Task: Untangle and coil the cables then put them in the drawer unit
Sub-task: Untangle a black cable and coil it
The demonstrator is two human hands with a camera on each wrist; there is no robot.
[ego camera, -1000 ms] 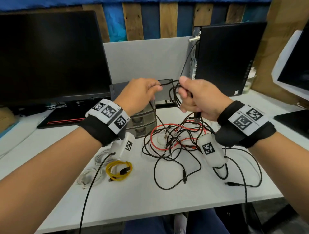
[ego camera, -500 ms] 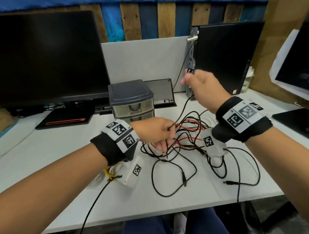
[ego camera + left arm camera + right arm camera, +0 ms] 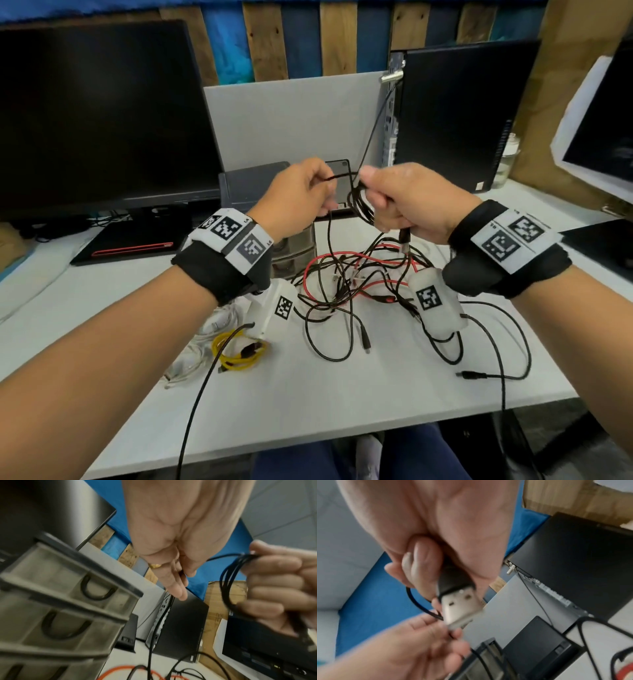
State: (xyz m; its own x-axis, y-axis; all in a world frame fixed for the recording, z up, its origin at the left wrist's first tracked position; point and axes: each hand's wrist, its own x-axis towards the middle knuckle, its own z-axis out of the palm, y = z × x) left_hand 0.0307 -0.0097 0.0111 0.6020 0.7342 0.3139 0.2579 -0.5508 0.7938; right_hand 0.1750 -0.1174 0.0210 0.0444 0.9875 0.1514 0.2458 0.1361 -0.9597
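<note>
My right hand (image 3: 394, 202) grips several loops of a black cable (image 3: 358, 205) in the air above the desk, and its USB plug (image 3: 458, 607) sticks out below the fist. My left hand (image 3: 308, 195) pinches the same cable's free strand (image 3: 221, 557) just left of the loops. The strand drops to a tangle of black and red cables (image 3: 356, 284) on the white desk (image 3: 308, 394). A coiled yellow cable (image 3: 236, 353) and a white cable (image 3: 191, 363) lie at the front left. The grey drawer unit (image 3: 68, 599) stands behind my left wrist, its drawers closed.
A large monitor (image 3: 96, 113) stands at the back left with a black-and-red laptop (image 3: 133, 240) below it. A black computer tower (image 3: 455, 113) is at the back right, with a thin cable running up to it. Another screen (image 3: 599, 137) is at the far right.
My left hand rose from the tangle on the desk back up beside my right hand, bringing the strand with it. My right hand came down and left toward it with the loops.
</note>
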